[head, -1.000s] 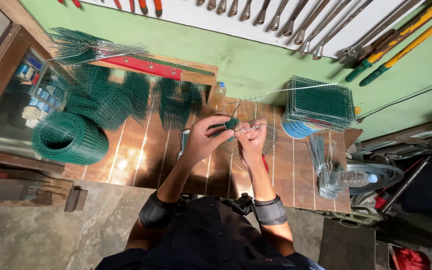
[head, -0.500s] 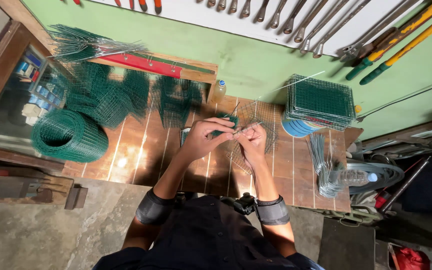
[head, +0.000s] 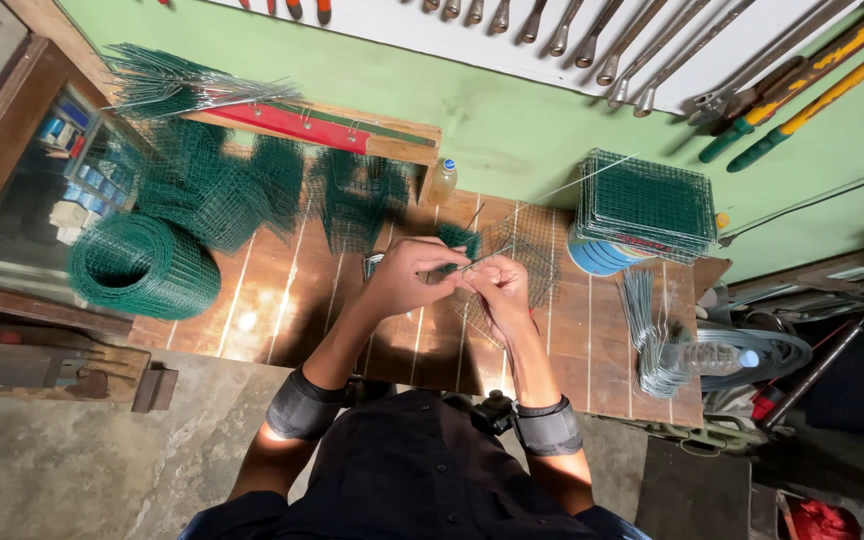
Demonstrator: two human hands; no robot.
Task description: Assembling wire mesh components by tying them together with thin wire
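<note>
I count two hands at the bench, my left hand (head: pixel 407 278) and my right hand (head: pixel 497 290), each with one dark wrist band. I see one roll of green mesh (head: pixel 137 265) at the left, one stack of square mesh panels (head: pixel 647 205) on the right, two plastic bottles, one small bottle (head: pixel 443 180) by the wall and one lying bottle (head: pixel 717 357), and one bundle of wires (head: pixel 647 330).

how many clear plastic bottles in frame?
2. One small clear plastic bottle with a blue cap stands at the table's back edge by the green wall; one larger clear bottle lies right of the table. Others may be hidden.
</note>
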